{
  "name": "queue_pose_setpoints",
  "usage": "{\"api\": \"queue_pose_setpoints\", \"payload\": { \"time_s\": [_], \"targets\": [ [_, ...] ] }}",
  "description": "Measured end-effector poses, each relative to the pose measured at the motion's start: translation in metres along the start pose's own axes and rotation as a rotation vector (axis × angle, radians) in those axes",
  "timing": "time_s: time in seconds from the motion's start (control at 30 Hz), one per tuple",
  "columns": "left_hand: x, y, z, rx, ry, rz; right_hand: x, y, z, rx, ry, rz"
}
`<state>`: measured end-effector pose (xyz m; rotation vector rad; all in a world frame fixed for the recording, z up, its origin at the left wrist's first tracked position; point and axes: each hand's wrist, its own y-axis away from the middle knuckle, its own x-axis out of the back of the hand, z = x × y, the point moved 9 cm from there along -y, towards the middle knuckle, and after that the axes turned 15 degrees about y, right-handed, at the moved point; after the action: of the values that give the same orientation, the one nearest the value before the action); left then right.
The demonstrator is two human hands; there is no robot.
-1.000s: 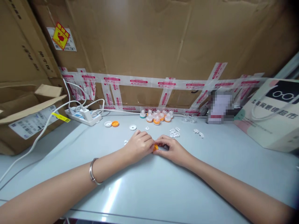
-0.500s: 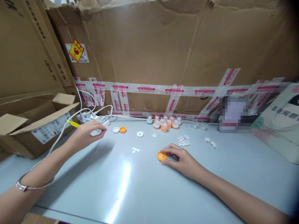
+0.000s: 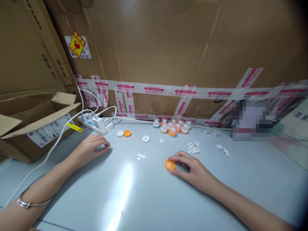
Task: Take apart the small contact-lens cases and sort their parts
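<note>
My right hand (image 3: 192,168) pinches an orange round cap (image 3: 170,165) by its edge between thumb and fingers. The cap lies face up near the table's middle, with a small pale piece at its centre. At the left, my left hand (image 3: 90,149) rests on the table, fingers loosely curved and thumb apart, holding nothing. Between the hands lie several small white discs (image 3: 141,156). Farther back are a white ring-shaped cap (image 3: 145,138), a small white part (image 3: 161,140), another white cap (image 3: 119,133) and a second orange cap (image 3: 127,133).
Clear-domed pieces with orange or teal bases (image 3: 172,128) cluster at the back. Clear domes (image 3: 210,131) and white openwork parts (image 3: 193,148) lie to the right. A power strip (image 3: 101,125), a cable and an open carton (image 3: 36,128) occupy the left; a large cardboard box (image 3: 149,48) stands behind.
My left hand has left the orange cap and moved left, then lowered to the table. My right hand keeps hold of the cap. The camera view has shifted.
</note>
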<state>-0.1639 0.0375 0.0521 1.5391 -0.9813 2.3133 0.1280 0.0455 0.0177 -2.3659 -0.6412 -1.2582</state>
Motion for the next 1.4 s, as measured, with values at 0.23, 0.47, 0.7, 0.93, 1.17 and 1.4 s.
{"api": "queue_pose_setpoints", "payload": {
  "time_s": [0.23,0.47,0.7,0.93,1.17,1.4],
  "targets": [
    [-0.017,-0.035,0.013,-0.083,-0.123,-0.001,0.0,-0.003,0.0,0.012,-0.008,-0.003],
    [-0.039,-0.044,0.003,-0.072,-0.043,-0.12,-0.001,-0.005,0.004,0.006,-0.018,-0.022],
    [-0.043,-0.048,-0.01,0.057,0.179,-0.134,-0.003,-0.004,0.008,-0.01,-0.016,-0.041],
    [-0.05,-0.053,-0.012,0.037,0.095,-0.099,-0.003,-0.006,0.009,-0.012,-0.02,-0.028],
    [-0.04,-0.029,-0.004,0.025,0.238,-0.232,-0.002,-0.005,0.008,-0.002,-0.015,-0.007],
    [-0.033,-0.021,-0.008,0.055,0.316,-0.363,-0.002,-0.004,0.008,0.007,-0.005,0.003]
  ]
}}
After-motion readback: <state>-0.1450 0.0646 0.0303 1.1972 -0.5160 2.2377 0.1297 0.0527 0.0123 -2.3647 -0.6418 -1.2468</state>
